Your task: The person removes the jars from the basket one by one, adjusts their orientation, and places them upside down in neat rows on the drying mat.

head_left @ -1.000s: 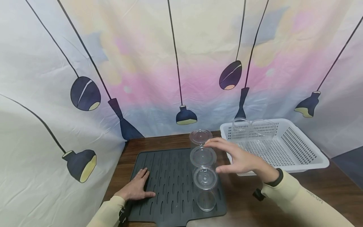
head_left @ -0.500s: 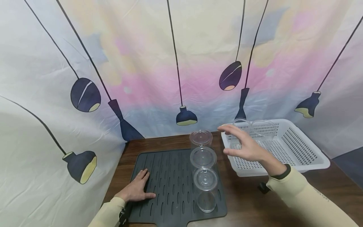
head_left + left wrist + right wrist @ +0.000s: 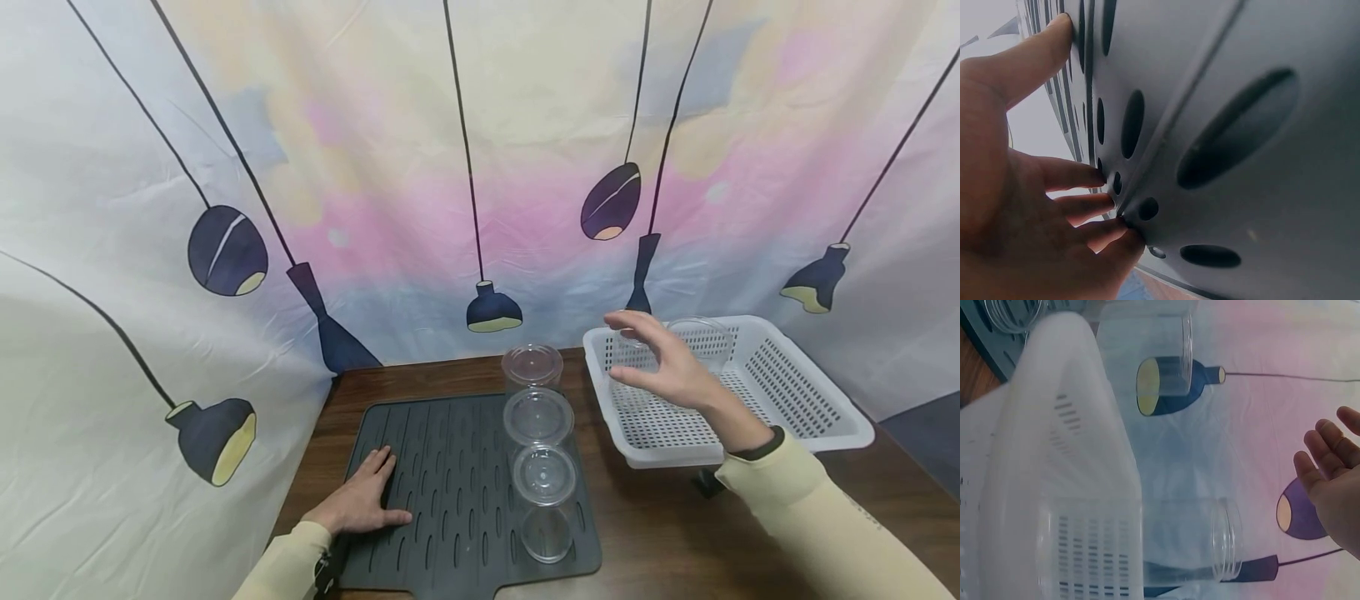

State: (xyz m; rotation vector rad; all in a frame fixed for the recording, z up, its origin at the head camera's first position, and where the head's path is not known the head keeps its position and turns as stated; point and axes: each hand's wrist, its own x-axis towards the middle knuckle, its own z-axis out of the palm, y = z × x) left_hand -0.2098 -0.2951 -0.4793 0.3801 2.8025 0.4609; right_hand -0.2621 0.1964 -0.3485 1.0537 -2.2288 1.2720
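Note:
My left hand (image 3: 363,500) rests with spread, fairly straight fingers on the left side of a dark grey slotted mat (image 3: 442,492); the left wrist view shows its fingertips touching the mat (image 3: 1241,212). Over the left part of a white perforated basket (image 3: 855,425) hovers my right hand (image 3: 675,367), holding nothing, thumb and fingers apart. Close to it stands a clear jar (image 3: 1179,540) with a ridged rim, partly hidden by the hand in the head view. Another clear jar (image 3: 708,337) stands beside it in the basket.
Three clear containers stand in a row along the mat's right side: a near one (image 3: 545,479), a middle one (image 3: 537,417) and a far one (image 3: 532,364) at the back edge. A lamp-print cloth (image 3: 405,208) hangs behind the wooden table (image 3: 645,533).
My right hand has moved right, away from the row of containers, and now hovers over the basket near a jar. The left hand has stayed on the mat.

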